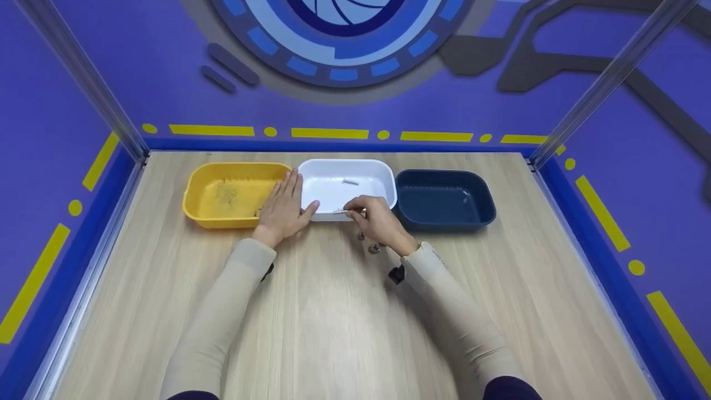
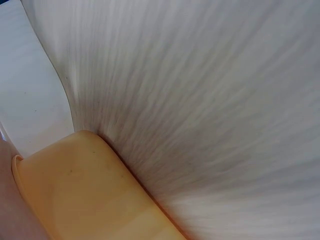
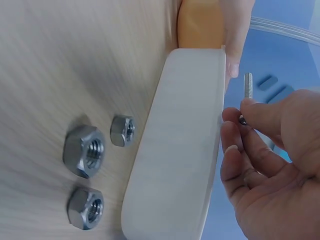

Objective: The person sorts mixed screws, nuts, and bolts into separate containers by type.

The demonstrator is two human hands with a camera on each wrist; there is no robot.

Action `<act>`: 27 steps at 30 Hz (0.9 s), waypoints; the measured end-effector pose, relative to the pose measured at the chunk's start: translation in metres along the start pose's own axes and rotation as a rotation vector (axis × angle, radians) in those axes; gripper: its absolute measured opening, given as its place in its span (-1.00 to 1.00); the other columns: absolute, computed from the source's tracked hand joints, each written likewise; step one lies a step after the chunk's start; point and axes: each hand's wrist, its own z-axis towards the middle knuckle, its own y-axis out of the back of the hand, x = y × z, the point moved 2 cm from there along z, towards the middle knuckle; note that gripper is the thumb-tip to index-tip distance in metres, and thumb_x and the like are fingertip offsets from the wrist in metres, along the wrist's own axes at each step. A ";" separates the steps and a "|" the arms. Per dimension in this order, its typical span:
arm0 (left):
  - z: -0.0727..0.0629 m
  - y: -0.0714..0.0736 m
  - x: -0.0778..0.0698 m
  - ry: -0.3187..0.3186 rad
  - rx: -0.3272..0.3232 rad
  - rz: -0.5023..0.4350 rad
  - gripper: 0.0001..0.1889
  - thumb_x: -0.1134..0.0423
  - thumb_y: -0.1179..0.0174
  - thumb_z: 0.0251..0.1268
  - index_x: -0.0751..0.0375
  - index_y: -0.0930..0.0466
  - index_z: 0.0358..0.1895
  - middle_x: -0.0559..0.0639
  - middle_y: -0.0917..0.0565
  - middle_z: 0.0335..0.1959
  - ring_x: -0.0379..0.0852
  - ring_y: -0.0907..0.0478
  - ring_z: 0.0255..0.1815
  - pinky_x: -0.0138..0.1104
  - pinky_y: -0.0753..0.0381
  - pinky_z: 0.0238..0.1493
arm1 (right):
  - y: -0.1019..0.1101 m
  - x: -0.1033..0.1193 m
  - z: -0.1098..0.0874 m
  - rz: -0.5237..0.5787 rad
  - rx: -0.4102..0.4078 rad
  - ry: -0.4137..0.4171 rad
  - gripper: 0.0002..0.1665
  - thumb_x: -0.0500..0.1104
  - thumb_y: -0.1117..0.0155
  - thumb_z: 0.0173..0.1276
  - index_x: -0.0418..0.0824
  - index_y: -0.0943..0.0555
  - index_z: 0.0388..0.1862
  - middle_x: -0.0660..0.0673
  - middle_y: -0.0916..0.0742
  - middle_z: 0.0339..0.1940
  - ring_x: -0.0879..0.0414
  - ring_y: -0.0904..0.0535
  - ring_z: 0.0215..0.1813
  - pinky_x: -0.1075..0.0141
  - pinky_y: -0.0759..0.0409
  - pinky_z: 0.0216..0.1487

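My right hand (image 1: pixel 377 221) pinches a small metal screw (image 3: pixel 248 86) between thumb and fingertips, over the front rim of the white bin (image 1: pixel 328 217). Its threaded shank sticks out from the fingers in the right wrist view. Another screw (image 1: pixel 350 181) lies on the white bin's floor. My left hand (image 1: pixel 284 210) rests with straight fingers across the adjoining rims of the yellow bin (image 1: pixel 222 223) and the white bin. On the table in front of the white bin sit three hex nuts: a small nut (image 3: pixel 122 131), a large nut (image 3: pixel 84 151) and a further nut (image 3: pixel 85 208).
A dark blue bin (image 1: pixel 447 224) stands right of the white one, the three bins forming a row. Small dark bits (image 1: pixel 226 193) lie in the yellow bin. Blue-purple panels (image 1: pixel 344 116) enclose the back and sides of the wooden table (image 1: pixel 333 322).
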 end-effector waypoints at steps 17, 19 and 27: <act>0.003 -0.002 0.002 -0.003 -0.001 -0.003 -0.04 -0.33 0.25 0.67 0.40 0.16 0.73 0.30 0.10 0.79 0.19 0.20 0.82 0.03 0.12 0.81 | 0.008 -0.006 0.020 -0.053 -0.064 0.013 -0.85 -0.32 -0.32 0.56 -0.34 -0.79 -0.04 -0.19 -0.86 -0.14 0.04 -0.68 -0.20 0.27 -0.65 -0.18; 0.004 -0.002 0.002 -0.005 -0.001 -0.001 -0.04 -0.34 0.26 0.67 0.41 0.16 0.73 0.30 0.10 0.79 0.19 0.20 0.82 0.03 0.13 0.81 | 0.009 -0.006 0.022 -0.057 -0.070 0.012 -0.85 -0.32 -0.31 0.57 -0.34 -0.79 -0.05 -0.20 -0.86 -0.14 0.02 -0.69 -0.20 0.24 -0.65 -0.17; 0.003 -0.002 0.002 -0.004 -0.005 0.009 -0.04 -0.33 0.27 0.67 0.42 0.15 0.73 0.31 0.10 0.79 0.20 0.20 0.82 0.02 0.12 0.81 | 0.009 -0.014 0.030 -0.045 -0.073 -0.007 -0.83 -0.34 -0.29 0.58 -0.38 -0.77 -0.03 -0.27 -0.83 -0.09 -0.10 -0.74 -0.06 -0.08 -0.75 0.04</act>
